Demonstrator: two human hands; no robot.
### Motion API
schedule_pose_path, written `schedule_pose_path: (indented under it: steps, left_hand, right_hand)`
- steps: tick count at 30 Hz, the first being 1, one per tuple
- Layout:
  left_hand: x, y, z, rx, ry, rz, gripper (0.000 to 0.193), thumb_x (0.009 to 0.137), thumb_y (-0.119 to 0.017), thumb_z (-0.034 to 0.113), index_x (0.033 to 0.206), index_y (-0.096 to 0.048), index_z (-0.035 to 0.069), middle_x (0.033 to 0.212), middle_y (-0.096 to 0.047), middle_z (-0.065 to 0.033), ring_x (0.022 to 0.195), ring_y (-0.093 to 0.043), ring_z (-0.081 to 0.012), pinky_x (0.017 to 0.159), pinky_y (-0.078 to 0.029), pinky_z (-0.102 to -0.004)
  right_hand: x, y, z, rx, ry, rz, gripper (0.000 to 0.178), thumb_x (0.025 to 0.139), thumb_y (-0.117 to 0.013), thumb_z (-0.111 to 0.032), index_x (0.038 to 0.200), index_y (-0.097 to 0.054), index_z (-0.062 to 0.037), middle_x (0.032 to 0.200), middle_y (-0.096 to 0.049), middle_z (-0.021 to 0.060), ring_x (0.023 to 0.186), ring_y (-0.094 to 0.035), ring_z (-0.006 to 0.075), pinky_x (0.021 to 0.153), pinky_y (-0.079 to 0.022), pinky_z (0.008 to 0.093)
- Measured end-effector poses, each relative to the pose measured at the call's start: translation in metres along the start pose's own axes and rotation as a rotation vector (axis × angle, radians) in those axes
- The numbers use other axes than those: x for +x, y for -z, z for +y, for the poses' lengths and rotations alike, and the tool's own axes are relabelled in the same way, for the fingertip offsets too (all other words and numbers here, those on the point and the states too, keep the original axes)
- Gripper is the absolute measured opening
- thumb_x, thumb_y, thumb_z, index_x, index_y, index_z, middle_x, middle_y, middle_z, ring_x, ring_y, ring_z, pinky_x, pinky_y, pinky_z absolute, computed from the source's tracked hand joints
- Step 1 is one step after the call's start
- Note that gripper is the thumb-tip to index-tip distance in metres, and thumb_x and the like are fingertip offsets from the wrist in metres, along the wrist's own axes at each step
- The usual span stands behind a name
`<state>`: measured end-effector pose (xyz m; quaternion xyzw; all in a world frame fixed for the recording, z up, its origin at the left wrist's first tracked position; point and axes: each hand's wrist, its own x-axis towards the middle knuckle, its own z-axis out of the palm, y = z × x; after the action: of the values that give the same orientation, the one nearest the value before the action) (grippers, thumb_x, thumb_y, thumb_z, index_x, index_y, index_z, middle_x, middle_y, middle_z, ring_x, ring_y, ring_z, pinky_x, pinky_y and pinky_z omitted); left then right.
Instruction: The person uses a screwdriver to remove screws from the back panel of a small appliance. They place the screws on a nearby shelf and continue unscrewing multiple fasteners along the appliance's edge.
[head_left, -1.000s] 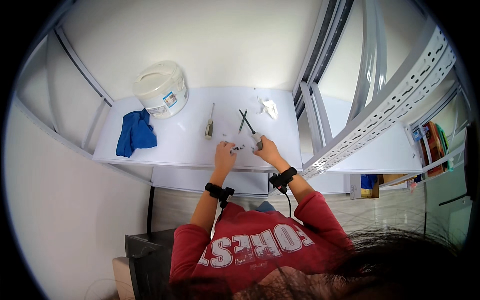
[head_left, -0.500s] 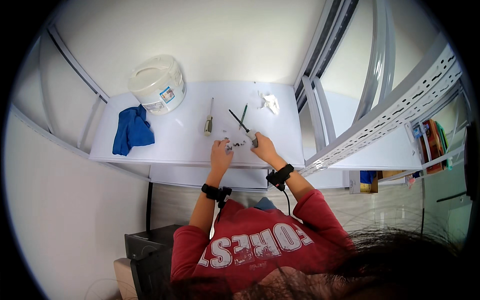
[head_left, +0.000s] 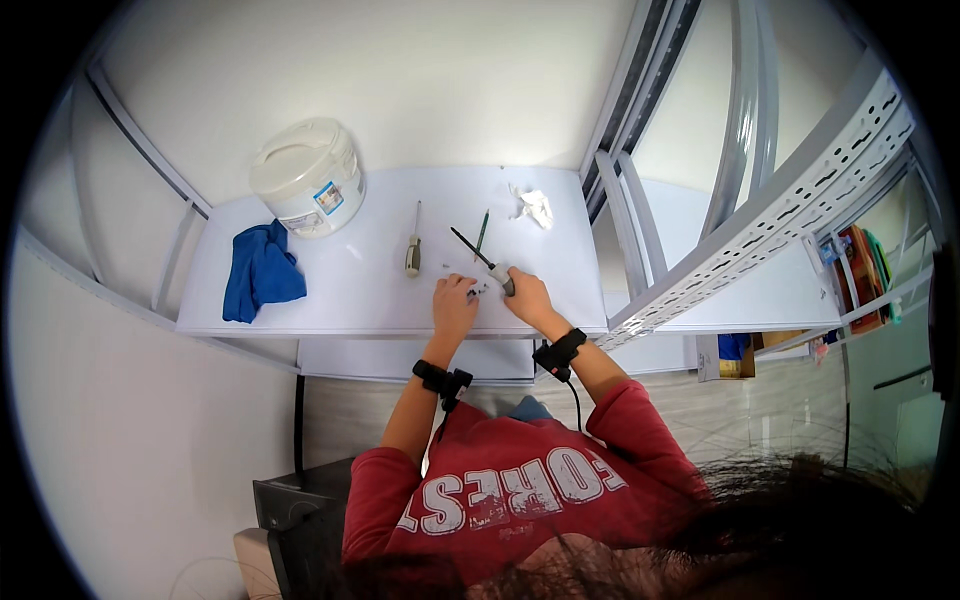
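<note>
My right hand (head_left: pixel 530 299) is closed round the pale grey handle of a screwdriver (head_left: pixel 474 247). Its long black shaft points away and to the left, over the white tabletop. Fingers drawn together, my left hand (head_left: pixel 454 304) rests among small dark pieces (head_left: pixel 477 289), too small to name; what its fingertips pinch is hidden. A second screwdriver (head_left: pixel 413 255), with an olive and white handle and a bare metal shaft, lies beyond the left hand. Behind the held screwdriver's shaft lies a thin dark green stick like a pencil (head_left: pixel 483 232).
A white lidded bucket (head_left: pixel 306 180) stands at the back left, with a crumpled blue cloth (head_left: pixel 262 275) in front of it. Crumpled white tissue (head_left: pixel 533 206) lies at the back right. A perforated metal shelf post (head_left: pixel 740 245) borders the tabletop (head_left: pixel 370 300) on the right.
My left hand has shifted right, closer to the right hand, and its fingers have drawn together over the small pieces. The right hand keeps its grip on the screwdriver.
</note>
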<state>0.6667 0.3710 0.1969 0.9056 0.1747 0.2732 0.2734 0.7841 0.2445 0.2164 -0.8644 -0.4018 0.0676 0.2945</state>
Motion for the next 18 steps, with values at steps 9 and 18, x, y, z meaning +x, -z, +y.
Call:
schedule_pose_path:
  steps: [9,18]
  left_hand:
    - [0.013,-0.015,0.006,0.17,-0.057,-0.077,0.024,0.069,-0.063,0.007,0.094,-0.062,0.009,0.091,-0.056,-0.0058,0.091,-0.05,-0.0254,0.08,-0.037,-0.0399]
    - [0.022,-0.032,-0.004,0.246,-0.177,-0.042,0.009,0.07,-0.063,0.007,0.074,-0.056,0.008,0.077,-0.055,-0.0077,0.079,-0.053,-0.0265,0.073,-0.037,-0.0404]
  right_hand:
    - [-0.002,0.004,-0.005,0.022,-0.004,-0.017,0.022,0.066,-0.06,-0.006,0.084,-0.05,-0.0016,0.074,-0.059,0.0216,0.074,-0.057,0.0416,0.066,-0.047,0.0465]
    - [-0.007,0.003,-0.005,0.01,0.018,0.024,0.021,0.065,-0.061,-0.006,0.081,-0.049,-0.0011,0.074,-0.059,0.022,0.074,-0.057,0.0419,0.066,-0.046,0.047]
